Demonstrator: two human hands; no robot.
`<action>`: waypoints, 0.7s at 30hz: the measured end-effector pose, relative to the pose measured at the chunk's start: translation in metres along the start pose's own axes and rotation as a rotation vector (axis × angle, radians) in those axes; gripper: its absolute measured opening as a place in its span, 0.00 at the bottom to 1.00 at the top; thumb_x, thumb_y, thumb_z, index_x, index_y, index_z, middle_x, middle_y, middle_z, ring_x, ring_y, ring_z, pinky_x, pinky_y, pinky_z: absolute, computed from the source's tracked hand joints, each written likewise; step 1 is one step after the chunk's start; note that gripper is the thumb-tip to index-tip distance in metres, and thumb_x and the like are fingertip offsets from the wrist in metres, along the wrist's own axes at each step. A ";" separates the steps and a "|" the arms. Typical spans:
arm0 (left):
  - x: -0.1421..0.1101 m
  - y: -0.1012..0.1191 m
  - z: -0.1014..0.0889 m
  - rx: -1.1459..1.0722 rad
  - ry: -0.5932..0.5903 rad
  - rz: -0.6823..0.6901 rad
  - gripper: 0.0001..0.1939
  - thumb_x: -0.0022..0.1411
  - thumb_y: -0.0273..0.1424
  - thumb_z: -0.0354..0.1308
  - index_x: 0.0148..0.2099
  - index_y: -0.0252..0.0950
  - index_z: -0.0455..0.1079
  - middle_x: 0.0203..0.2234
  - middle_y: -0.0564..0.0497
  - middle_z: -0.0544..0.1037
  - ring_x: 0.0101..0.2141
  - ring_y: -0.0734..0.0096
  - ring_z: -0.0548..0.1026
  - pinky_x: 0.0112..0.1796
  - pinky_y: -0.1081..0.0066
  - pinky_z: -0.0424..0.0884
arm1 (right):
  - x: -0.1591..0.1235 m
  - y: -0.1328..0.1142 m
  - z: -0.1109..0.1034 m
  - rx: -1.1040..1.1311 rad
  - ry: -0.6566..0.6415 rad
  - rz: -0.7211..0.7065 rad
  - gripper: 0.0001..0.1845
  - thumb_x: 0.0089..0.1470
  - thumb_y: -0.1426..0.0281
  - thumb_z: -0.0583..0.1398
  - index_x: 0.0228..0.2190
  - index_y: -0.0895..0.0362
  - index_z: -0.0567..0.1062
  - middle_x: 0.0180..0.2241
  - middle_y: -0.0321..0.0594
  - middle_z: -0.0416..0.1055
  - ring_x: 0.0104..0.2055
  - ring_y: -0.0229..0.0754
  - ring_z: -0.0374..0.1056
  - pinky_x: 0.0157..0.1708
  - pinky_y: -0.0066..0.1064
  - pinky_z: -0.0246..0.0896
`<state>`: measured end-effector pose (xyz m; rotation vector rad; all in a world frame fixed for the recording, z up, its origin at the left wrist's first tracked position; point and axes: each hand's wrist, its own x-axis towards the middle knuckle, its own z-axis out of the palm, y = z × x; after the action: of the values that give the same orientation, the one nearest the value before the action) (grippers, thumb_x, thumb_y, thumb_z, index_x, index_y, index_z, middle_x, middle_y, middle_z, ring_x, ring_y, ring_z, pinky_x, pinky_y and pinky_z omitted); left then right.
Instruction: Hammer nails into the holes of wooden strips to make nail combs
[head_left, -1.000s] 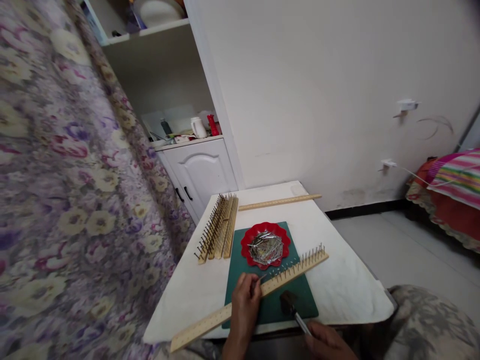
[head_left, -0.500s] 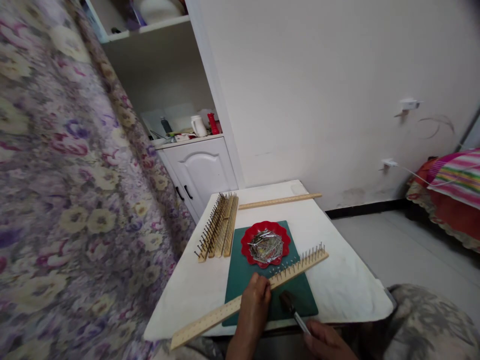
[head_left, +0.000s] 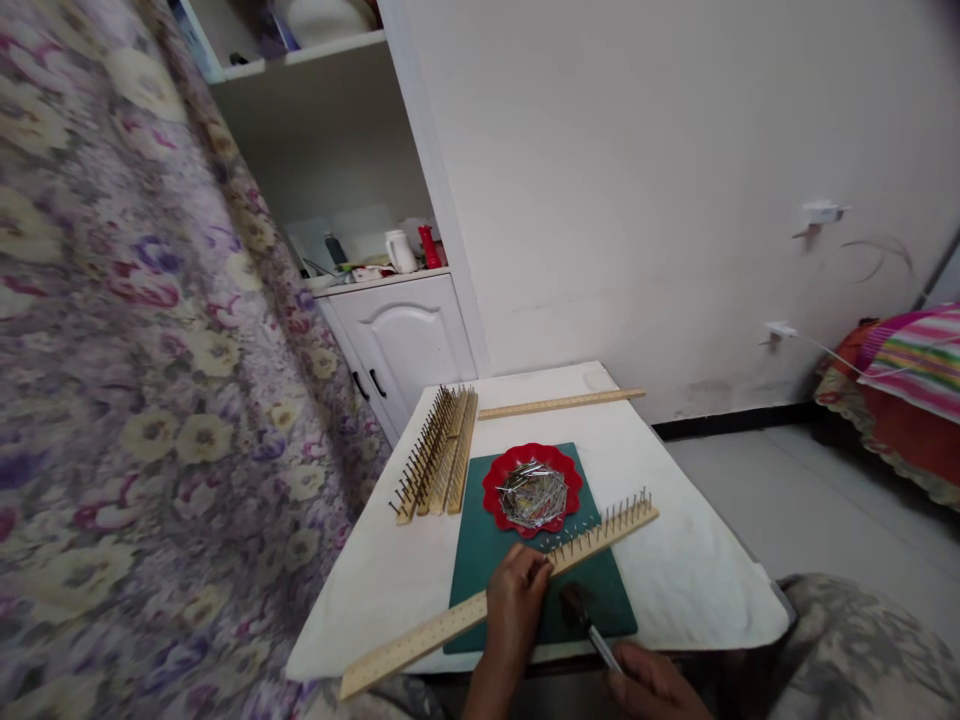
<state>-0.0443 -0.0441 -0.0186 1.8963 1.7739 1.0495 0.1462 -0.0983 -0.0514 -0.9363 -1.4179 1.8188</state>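
Note:
A pale wooden strip (head_left: 416,640) lies slantwise across the green mat (head_left: 480,545), a row of upright nails (head_left: 600,528) in its right half and small holes along its left. Over the strip, at the end of the nail row, my left hand (head_left: 516,592) is closed, thumb and fingertips pinched on what looks like a nail, mostly hidden by the fingers. My right hand (head_left: 651,682) grips the handle of a hammer (head_left: 602,648). The dark hammer head hovers low over the mat, apart from the strip. Beyond the strip stands a red scalloped dish (head_left: 493,505) of loose nails (head_left: 534,492).
Several nail-filled wooden strips (head_left: 439,455) stand side by side on the white-covered table (head_left: 375,600) at the left. Another strip (head_left: 562,403) lies near the far edge. A floral curtain (head_left: 187,400) hangs at the left; a white cabinet (head_left: 412,340) stands behind.
My left hand has shifted slightly right and up along the strip, its fingertips now at the end nail. The hammer and my right hand have barely moved.

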 end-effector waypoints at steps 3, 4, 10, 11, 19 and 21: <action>0.000 -0.001 0.001 0.023 -0.003 0.007 0.08 0.57 0.29 0.52 0.26 0.36 0.67 0.24 0.54 0.69 0.27 0.73 0.69 0.29 0.76 0.59 | -0.001 -0.016 0.003 0.006 0.024 -0.004 0.23 0.47 0.48 0.57 0.24 0.57 0.65 0.17 0.28 0.57 0.17 0.30 0.51 0.16 0.21 0.44; 0.001 -0.001 0.001 0.028 -0.005 0.008 0.08 0.57 0.29 0.52 0.26 0.36 0.67 0.24 0.54 0.69 0.27 0.73 0.69 0.29 0.76 0.58 | -0.001 -0.023 0.005 0.024 0.038 -0.004 0.22 0.48 0.49 0.56 0.24 0.57 0.64 0.15 0.27 0.58 0.16 0.29 0.51 0.15 0.21 0.43; -0.001 -0.002 0.003 0.045 0.008 0.010 0.08 0.56 0.26 0.51 0.25 0.36 0.66 0.23 0.54 0.68 0.26 0.74 0.68 0.28 0.76 0.57 | 0.011 -0.063 0.020 0.097 0.033 -0.009 0.16 0.55 0.56 0.53 0.26 0.55 0.61 0.10 0.24 0.63 0.07 0.26 0.47 0.07 0.17 0.34; -0.001 -0.003 0.003 0.047 0.007 0.009 0.08 0.56 0.26 0.51 0.25 0.36 0.66 0.23 0.54 0.68 0.26 0.74 0.68 0.28 0.76 0.57 | 0.014 -0.065 0.021 0.098 0.043 -0.020 0.15 0.55 0.57 0.53 0.26 0.55 0.61 0.10 0.23 0.63 0.06 0.25 0.47 0.06 0.17 0.33; -0.001 -0.004 0.003 0.061 -0.006 0.002 0.08 0.56 0.27 0.52 0.25 0.35 0.66 0.23 0.54 0.69 0.26 0.75 0.68 0.28 0.77 0.58 | 0.026 -0.057 0.020 0.108 0.030 -0.050 0.14 0.57 0.60 0.52 0.25 0.55 0.60 0.11 0.24 0.66 0.06 0.25 0.50 0.06 0.16 0.34; -0.001 -0.003 0.003 0.061 -0.007 -0.008 0.09 0.56 0.28 0.51 0.25 0.35 0.66 0.23 0.54 0.69 0.26 0.75 0.68 0.27 0.77 0.57 | 0.025 -0.060 0.021 0.108 0.037 -0.060 0.14 0.57 0.59 0.52 0.26 0.55 0.60 0.11 0.24 0.66 0.06 0.26 0.50 0.05 0.16 0.34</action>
<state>-0.0443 -0.0436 -0.0228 1.9240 1.8280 0.9962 0.1184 -0.0754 0.0072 -0.8600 -1.2976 1.8057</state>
